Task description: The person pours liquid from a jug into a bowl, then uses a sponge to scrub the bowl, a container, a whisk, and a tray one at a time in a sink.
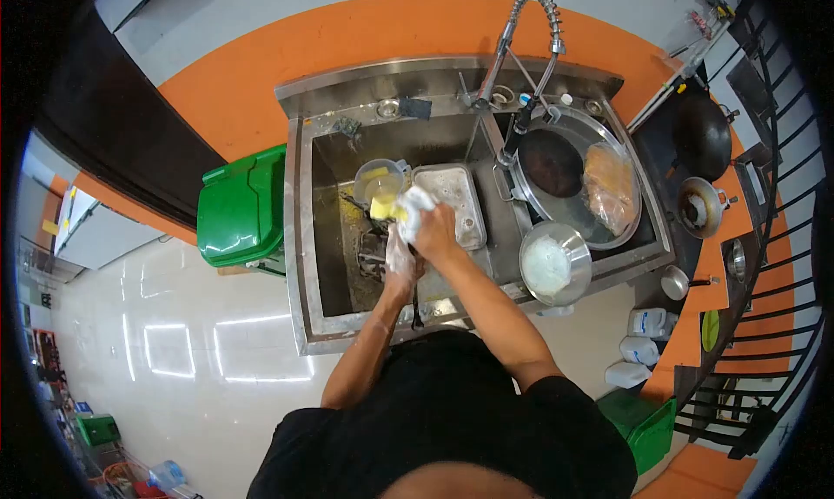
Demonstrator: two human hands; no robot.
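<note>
Both hands are close together over the left basin of a steel sink [300, 238]. My right hand [434, 230] is closed around a white foamy cloth or sponge [415, 205]. Lather covers my left hand [400, 260], which is closed just below it; what it grips is too small to make out, though a dark handle [416, 304] shows beneath. Something yellow [383, 208] lies just beyond the hands, by a clear container [380, 179] with yellowish contents. A rectangular metal tray [465, 199] rests right of them, and dark metal items [372, 254] lie at the left.
The right basin holds a large round pan [625, 165] with a dark disc [549, 164] and a bagged item [608, 191]. A bowl of white suds [547, 266] sits at the front edge. A spring faucet [502, 56] rises behind; a green bin [241, 208] stands left.
</note>
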